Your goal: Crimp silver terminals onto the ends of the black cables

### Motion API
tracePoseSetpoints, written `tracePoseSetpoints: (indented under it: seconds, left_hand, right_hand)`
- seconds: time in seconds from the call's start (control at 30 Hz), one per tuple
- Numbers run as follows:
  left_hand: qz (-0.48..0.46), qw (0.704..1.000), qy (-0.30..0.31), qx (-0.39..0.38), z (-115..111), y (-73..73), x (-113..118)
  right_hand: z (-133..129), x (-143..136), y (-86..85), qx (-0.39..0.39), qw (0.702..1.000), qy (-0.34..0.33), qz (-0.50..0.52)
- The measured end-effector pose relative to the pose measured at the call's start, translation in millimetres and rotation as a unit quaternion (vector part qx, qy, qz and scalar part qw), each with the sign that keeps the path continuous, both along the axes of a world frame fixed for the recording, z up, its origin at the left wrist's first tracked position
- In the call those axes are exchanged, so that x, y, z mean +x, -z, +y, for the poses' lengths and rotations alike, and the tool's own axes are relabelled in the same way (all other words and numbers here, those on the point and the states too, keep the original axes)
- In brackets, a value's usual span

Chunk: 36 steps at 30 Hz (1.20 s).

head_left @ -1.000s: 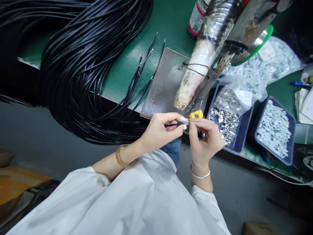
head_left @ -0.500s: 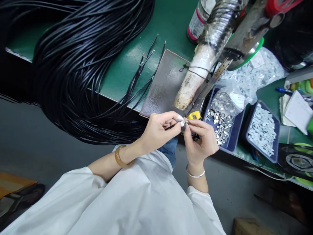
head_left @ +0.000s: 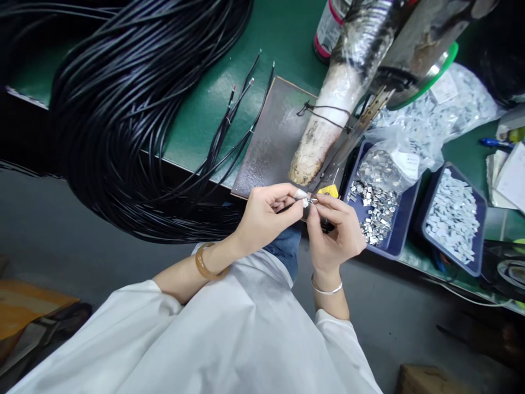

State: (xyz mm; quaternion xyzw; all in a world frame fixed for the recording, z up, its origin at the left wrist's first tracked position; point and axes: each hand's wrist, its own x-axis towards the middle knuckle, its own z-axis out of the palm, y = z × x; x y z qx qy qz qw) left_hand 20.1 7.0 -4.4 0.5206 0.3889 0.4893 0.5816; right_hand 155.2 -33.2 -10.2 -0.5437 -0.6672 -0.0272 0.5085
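Note:
My left hand (head_left: 264, 216) is closed in a pinch on a small white piece (head_left: 305, 202); a white wrap covers one fingertip. Fingertip to fingertip with it, my right hand (head_left: 338, 232) pinches a small shiny metal piece (head_left: 313, 201). The two pieces meet between the fingers, too small for me to tell how they join. Just beyond the fingers lies a yellow object (head_left: 328, 190). To the right, one blue tray (head_left: 394, 249) holds loose metal bits (head_left: 375, 216), and another blue tray (head_left: 478, 265) holds pale flat pieces (head_left: 453, 216).
A big bundle of black cables (head_left: 135, 120) hangs over the green table's (head_left: 283, 33) edge at left. A wrapped pole-like tool (head_left: 324, 126) slants above a dark plate (head_left: 266, 148). Behind the trays lie plastic bags (head_left: 447, 104); a jar (head_left: 328, 33) stands at the back.
The view has shifted slightly, so the trays and bags sit further right. Both hands keep their pinch, and the metal piece shows a little more clearly between the fingertips.

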Motion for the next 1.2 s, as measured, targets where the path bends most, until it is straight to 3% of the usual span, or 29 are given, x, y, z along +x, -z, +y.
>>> tracePoseSetpoints:
  seconds: [0.2,0.53,0.73,0.87,0.97,1.1,1.2]
  left_hand:
    - [-0.011,0.999,-0.026,0.023,0,-2.6,2]
    - [-0.007,0.997,0.038,-0.060,-2,-7.5,-5]
    - [-0.011,0.995,0.076,-0.065,-9,-12.4,-9]
    - [0.012,0.995,0.088,-0.050,-11,-12.7,-13]
    - [-0.009,0.996,0.073,-0.060,-10,-12.2,-13]
    - [-0.053,0.990,0.078,-0.103,-7,-11.4,-13]
    - [-0.061,0.988,0.081,-0.116,-7,-10.5,-12]
  right_hand:
    - [0,-2,-4.6,0.008,1.000,0.008,-0.007]
    - [-8,1,0.0,0.039,0.997,-0.011,-0.064]
    - [-12,2,-10.7,-0.067,0.996,-0.034,0.053]
    - [-19,5,-18.6,-0.035,0.998,0.003,-0.051]
    - [-22,5,-19.1,-0.055,0.993,-0.016,-0.101]
    - [-21,5,-15.5,-0.039,0.993,-0.035,-0.108]
    - [-18,4,-14.0,-0.001,0.998,0.001,-0.063]
